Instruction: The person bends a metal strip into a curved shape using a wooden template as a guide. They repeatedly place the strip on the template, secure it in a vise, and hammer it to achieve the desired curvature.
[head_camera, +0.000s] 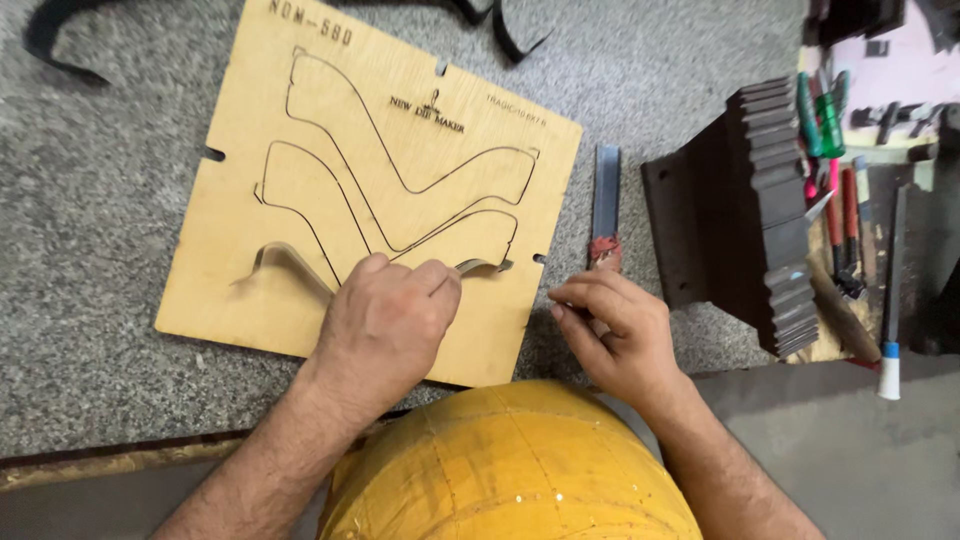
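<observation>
Left hand (385, 325) pinches a curved metal strip (290, 262) onto the plywood board (400, 130), right hand (610, 320) loosely curled near a file (605, 205); strip's edge could cut fingers if it slips.

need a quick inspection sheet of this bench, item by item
surface: grey speckled stone bench.
job's things: pale plywood die board with curved slots; thin bent metal strip standing in the lowest slot.
clutter: flat steel file with a red end; dark ridged metal block; red- and green-handled tools at the right.
hands: left hand pinches the strip; right hand rests at the board's edge, grip unclear.
cables: nothing seen.
surroundings: yellow taped rounded form below.
</observation>
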